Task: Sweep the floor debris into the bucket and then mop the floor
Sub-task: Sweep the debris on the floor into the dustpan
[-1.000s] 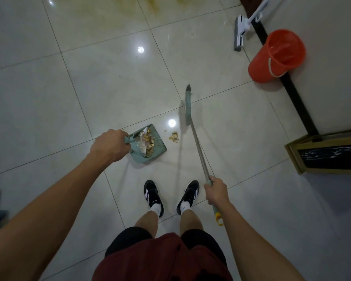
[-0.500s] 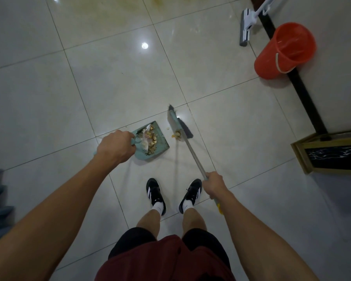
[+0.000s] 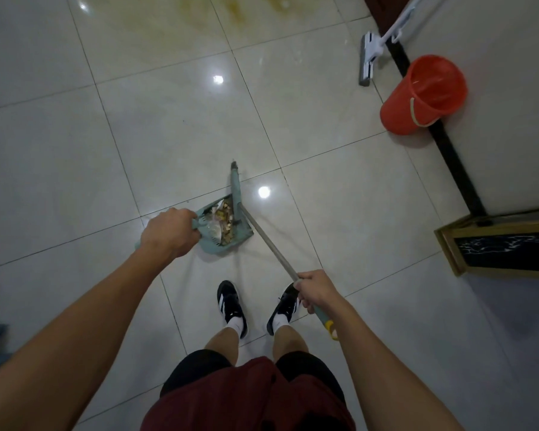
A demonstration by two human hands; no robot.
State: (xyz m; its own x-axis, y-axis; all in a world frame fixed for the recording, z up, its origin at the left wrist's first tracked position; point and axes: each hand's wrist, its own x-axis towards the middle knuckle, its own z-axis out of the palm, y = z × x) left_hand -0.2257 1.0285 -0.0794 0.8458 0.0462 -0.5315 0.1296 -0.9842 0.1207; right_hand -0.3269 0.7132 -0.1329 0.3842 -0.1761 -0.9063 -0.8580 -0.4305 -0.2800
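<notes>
- The left hand point(image 3: 168, 233) is curled tight round the handle of the teal dustpan point(image 3: 224, 230), which sits on the floor point(image 3: 75, 150) just ahead of the person's 2 shoes.
- The right hand point(image 3: 316, 290) is wrapped round the broom point(image 3: 262, 234) near the upper end of its metal shaft; a teal and yellow grip end sticks out behind the fist.
- The teal broom head stands at the open mouth of the dustpan, touching or almost touching its lip.
- The debris point(image 3: 223, 219), brownish scraps with a pale crumpled piece, lies inside the dustpan. No loose scraps show on the tiles beside it, so the sweeping looks close to done.
- The orange bucket point(image 3: 423, 94) stands well apart, by the wall at the floor's far right edge. I can see no debris in it, so the emptying appears not yet done.
- The white flat mop point(image 3: 367, 57) leans against the wall just beyond the bucket, untouched by either hand.
- A yellowish stain point(image 3: 231, 7) spreads over the tiles at the far edge of the floor, so the mopping is all left to do.
</notes>
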